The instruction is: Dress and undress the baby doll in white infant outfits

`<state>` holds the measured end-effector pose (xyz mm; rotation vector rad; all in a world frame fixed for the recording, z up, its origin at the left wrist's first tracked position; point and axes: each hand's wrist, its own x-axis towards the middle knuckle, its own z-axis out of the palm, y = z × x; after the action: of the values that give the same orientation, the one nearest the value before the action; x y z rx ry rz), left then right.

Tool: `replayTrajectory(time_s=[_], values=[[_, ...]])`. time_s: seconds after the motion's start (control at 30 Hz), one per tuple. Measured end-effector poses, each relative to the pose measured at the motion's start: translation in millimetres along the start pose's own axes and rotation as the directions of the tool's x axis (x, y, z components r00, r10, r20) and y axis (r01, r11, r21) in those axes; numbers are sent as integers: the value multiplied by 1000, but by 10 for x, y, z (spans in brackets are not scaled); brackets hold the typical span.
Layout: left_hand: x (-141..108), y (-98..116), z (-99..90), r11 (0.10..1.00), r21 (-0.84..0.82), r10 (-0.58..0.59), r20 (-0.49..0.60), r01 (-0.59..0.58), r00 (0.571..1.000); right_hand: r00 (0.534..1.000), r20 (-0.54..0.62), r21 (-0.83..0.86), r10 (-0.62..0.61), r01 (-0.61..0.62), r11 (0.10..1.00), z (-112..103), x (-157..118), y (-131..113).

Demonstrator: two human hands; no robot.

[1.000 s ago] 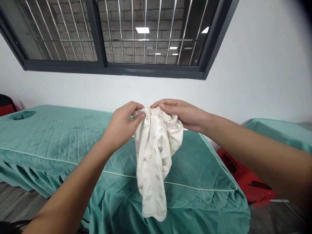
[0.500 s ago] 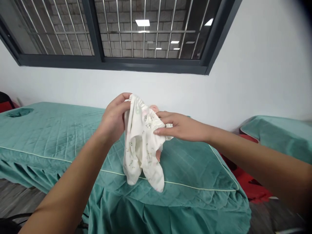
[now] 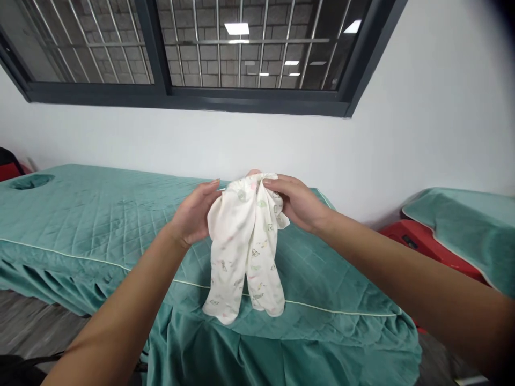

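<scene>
A pair of white baby pants [image 3: 245, 241] with small printed figures hangs in front of me, waistband up and both legs down over the bed's front edge. My right hand [image 3: 300, 201] pinches the right side of the waistband between thumb and fingers. On the left side, my left hand [image 3: 197, 212] holds the waistband's edge, its fingers partly hidden behind the cloth. Just above the waistband shows a small skin-coloured piece of a doll [image 3: 253, 172]; the pants hide the rest of it.
Under the pants is a bed with a green quilted cover [image 3: 333, 279] and a round face hole [image 3: 32, 182] at its far left. A white wall [image 3: 281, 142] and a barred window [image 3: 241, 59] stand behind. Another green cover [image 3: 462, 220] lies over something red [image 3: 426, 241] at the right.
The pants have turned and been lowered slightly, with their legs now hanging straighter. My left hand has moved down at the waistband, and my right hand has shifted slightly up and right.
</scene>
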<state>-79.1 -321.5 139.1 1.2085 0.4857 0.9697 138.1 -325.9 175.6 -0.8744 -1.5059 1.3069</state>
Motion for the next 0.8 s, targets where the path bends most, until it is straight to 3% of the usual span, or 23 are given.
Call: replayTrajectory(time_s=[0.27, 0.33, 0.43, 0.5, 0.6, 0.63, 0.7, 0.8], values=[[42, -66, 121, 943, 330, -52, 21, 42, 998, 997, 73, 131, 16, -26, 991, -57, 30, 85], [65, -92, 132, 970, 239, -32, -9, 33, 999, 998, 60, 139, 19, -27, 990, -117, 17, 131], [111, -155, 118, 1000, -32, -2, -83, 0, 997, 996, 83, 42, 39, -43, 998, -219, -51, 210], [140, -205, 134, 991, -132, -30, -118, 14, 993, 971, 210, -102, 114, -95, 990, -252, -121, 264], [166, -281, 224, 993, -114, -59, -149, 42, 987, 885, 390, -303, 256, -139, 943, -232, -204, 348], [166, -305, 260, 994, -97, -56, -162, 41, 985, 883, 386, -330, 267, -138, 934, -216, -212, 376], [146, -341, 313, 997, -75, -47, -167, 35, 985, 941, 267, -273, 208, -133, 953, -195, -192, 424], [79, -359, 309, 990, 21, -137, -1, 137, 991, 997, 24, 39, 72, -73, 997, -205, -115, 461]])
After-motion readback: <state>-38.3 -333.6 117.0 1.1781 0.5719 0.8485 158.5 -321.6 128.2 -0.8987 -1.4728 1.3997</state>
